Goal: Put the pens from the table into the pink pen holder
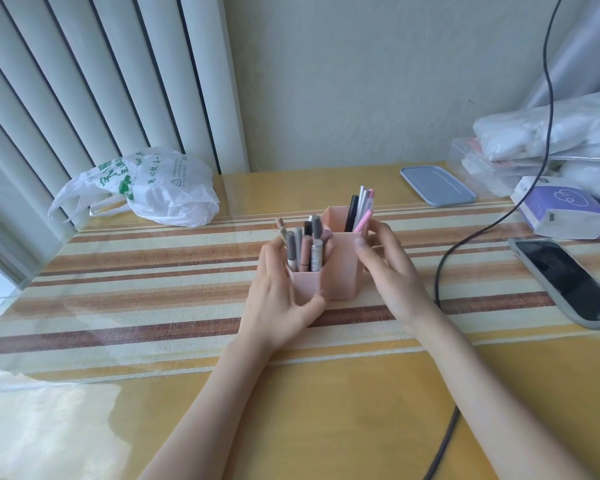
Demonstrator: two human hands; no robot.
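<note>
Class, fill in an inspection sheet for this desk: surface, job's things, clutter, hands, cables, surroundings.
Surface: table with striped runner.
Job's things: pink pen holder upright, pens standing in its compartments; no loose pens seen.
Clutter: plastic bag, blue lid, phone, tissue pack.
Hands: left hand and right hand cup the holder's sides in a loose grip.
Cables: black cable crosses the table.
Surroundings: vertical blinds, wall.

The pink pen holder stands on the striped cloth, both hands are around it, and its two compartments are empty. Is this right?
Not quite. In the head view the pink pen holder is on the striped cloth with the left hand and right hand around it, but the compartments are not empty: pens stand in both.
</note>
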